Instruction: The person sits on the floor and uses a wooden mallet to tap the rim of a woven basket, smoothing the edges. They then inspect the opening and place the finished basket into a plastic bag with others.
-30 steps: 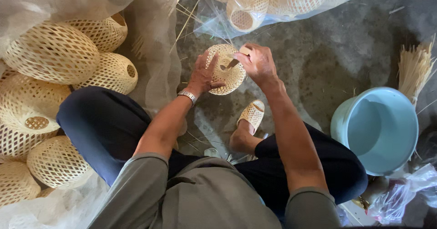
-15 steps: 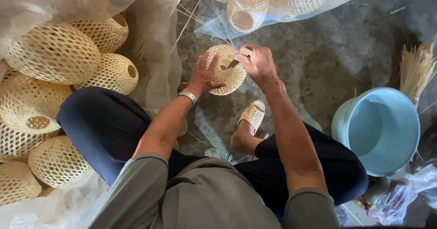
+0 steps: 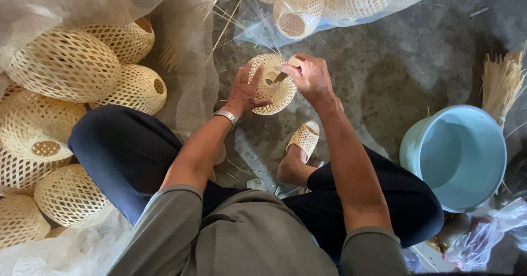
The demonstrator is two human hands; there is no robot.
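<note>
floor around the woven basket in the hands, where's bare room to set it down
The widest bare concrete floor lies right of the woven basket, between the clear bag of baskets above and the blue bucket below. A narrower patch sits under the left hand and right hand, bordered by the sandal. The left is crowded with the netted heap of baskets.

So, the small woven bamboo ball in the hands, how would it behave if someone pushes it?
The woven ball looks open-latticed and hollow, so probably light. Its rounded shape suggests it would roll easily on the concrete floor. The thin strips may dent under a hard squeeze.
</note>
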